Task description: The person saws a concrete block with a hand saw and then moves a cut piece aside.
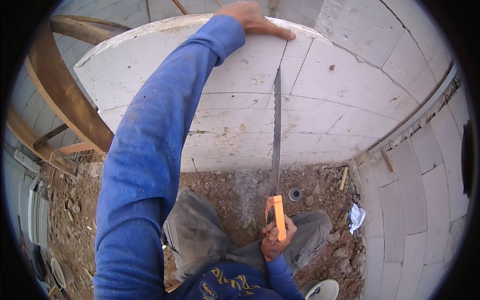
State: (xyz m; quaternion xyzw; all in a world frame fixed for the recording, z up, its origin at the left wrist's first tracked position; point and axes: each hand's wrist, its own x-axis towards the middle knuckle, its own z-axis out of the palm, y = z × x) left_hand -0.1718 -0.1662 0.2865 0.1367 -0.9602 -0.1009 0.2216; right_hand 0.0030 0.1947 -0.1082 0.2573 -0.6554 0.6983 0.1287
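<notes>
A white masonry block (240,60) forms the top course of the wall in front of me. My left hand (252,19) is hooked over its upper edge, thumb stretched along the front and the other fingers mostly hidden. Low in front of my lap, my right hand (276,241) is wrapped around the orange handle of a handsaw (277,135). The long toothed blade points up and away from me. Its tip meets a thin, nearly upright cut line in the block, just below my left thumb. I cannot tell how deep it sits.
Curved-looking wooden beams (70,95) lean at the left. Another block wall (407,200) rises on the right. On the rough soil lie a grey roll (295,194), a wood scrap (343,178) and crumpled white paper (356,218). A bucket (322,290) stands near my right leg.
</notes>
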